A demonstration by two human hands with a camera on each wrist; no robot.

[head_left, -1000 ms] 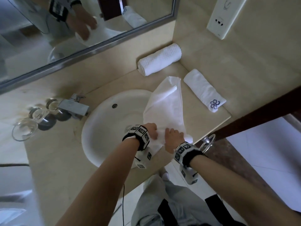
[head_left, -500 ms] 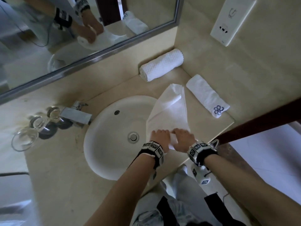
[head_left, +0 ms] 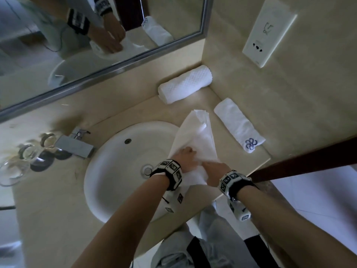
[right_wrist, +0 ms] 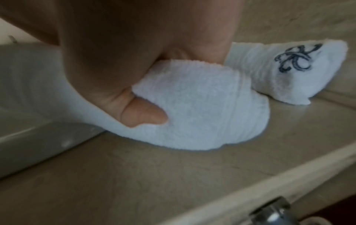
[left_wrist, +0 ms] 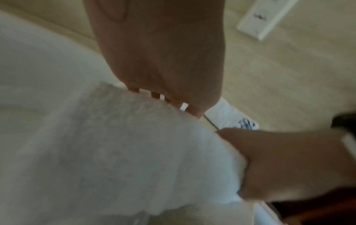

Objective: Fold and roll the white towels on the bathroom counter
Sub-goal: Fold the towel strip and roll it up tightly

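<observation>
Both hands work one white towel [head_left: 195, 136] lying on the counter [head_left: 123, 111] at the right edge of the sink [head_left: 119, 167], its near end partly rolled, its far end tapering flat toward the back wall. The left hand [head_left: 185, 157] rests on top of the towel with fingers curled down over the roll; the left wrist view shows those fingers [left_wrist: 169, 100] bent into the cloth, so this grip is closed on the towel. The right hand [head_left: 214, 171] holds the near right end of the roll; the right wrist view shows the thumb [right_wrist: 144, 114] pressed into the rolled end [right_wrist: 202, 106] with the palm over its top, so this grip is also clamped on the towel. The roll's end sits on the counter near the front edge. A finished roll with a dark blue crest [head_left: 239, 124] lies just right of the towel, apart from it. A second, waffle-textured roll [head_left: 185, 84] lies along the back wall in the corner. Left of the sink stand a tap [head_left: 75, 146] and clear glasses [head_left: 13, 171]. A mirror [head_left: 96, 35] hangs above the counter, and a white wall plate [head_left: 268, 33] is fixed to the right wall.
</observation>
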